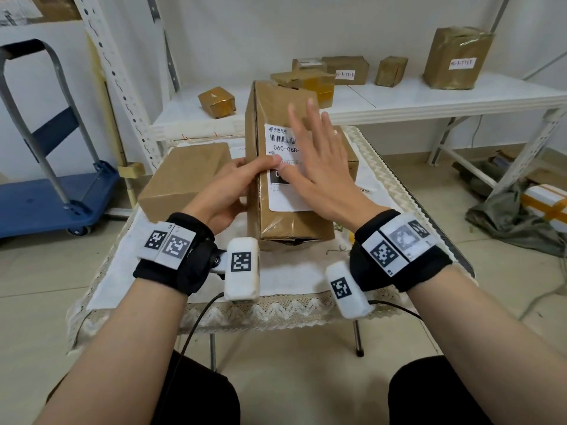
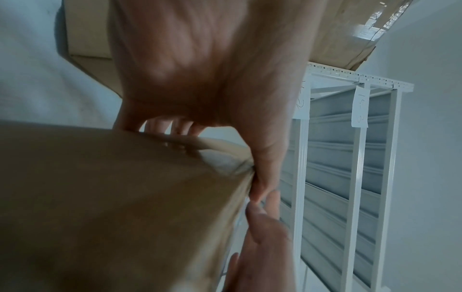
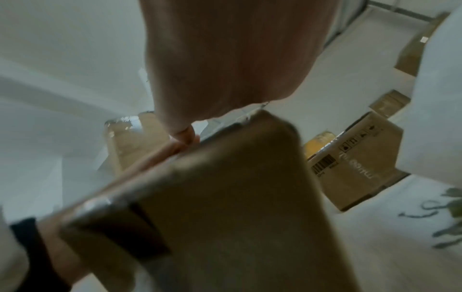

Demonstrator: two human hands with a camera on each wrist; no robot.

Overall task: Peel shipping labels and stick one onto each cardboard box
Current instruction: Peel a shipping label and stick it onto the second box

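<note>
White lace-edged cloth [image 1: 285,280] covers a small table, tiled floor below. Nearest on it: tall cardboard box [image 1: 285,216] lying lengthwise, white shipping label [image 1: 283,197] stuck on its top face. Left hand [image 1: 227,191] grips the box's left edge, thumb curled over onto the label's left margin, fingers wrapped down the side; the left wrist view shows the same hold [image 2: 212,79] on the box [image 2: 112,197]. Right hand [image 1: 319,167] is flat, fingers straight and spread wide, palm on the label's right part, fingertips reaching past the barcode. Its thumb tip is just beside the left thumb. Right wrist view is blurred; only the palm [image 3: 225,59] over the box [image 3: 225,197] reads. Left of the left fingers: second, unlabelled cardboard box [image 1: 184,176], touching that hand's back. Beyond the fingertips: white shelf [image 1: 429,99] with several taped parcels [image 1: 454,56]. Far left: blue platform trolley [image 1: 46,200].
</note>
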